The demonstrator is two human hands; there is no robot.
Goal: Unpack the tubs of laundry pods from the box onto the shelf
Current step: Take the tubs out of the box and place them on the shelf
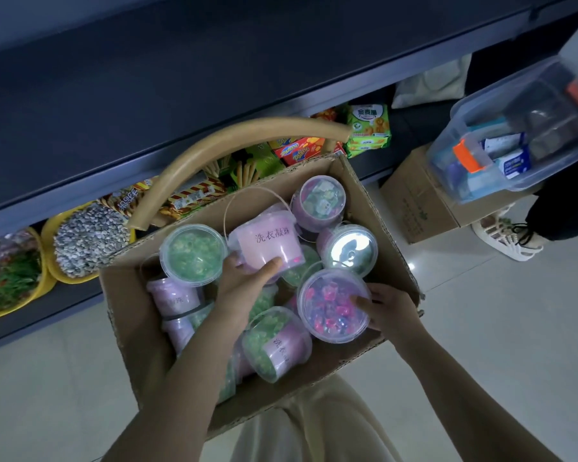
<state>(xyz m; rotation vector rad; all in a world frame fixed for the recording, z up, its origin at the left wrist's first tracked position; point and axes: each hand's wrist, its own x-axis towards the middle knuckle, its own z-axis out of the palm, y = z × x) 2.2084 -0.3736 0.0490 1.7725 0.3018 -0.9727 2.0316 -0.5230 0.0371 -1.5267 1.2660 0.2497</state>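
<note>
The open cardboard box (pixel 141 328) is full of tubs of laundry pods (pixel 194 255). Some stand up and some lie tipped on their sides. What the box itself rests on is hidden.

Behind the box runs a long dark blue shelf (pixel 80 181). On its low board, just behind the box, lie snack packs, with a red biscuit box (pixel 301 150) and a green biscuit pack (pixel 369 130) among them. To the left of the box, two bowls sit on the same board. One yellow bowl (pixel 69 279) holds grey seeds. The other yellow bowl (pixel 42 293) holds green and red bits.

The floor (pixel 498 328) is pale, shiny tile. To the right of the box, a smaller cardboard box (pixel 417 201) stands on it, with a white shoe (pixel 508 238) just beside.
</note>
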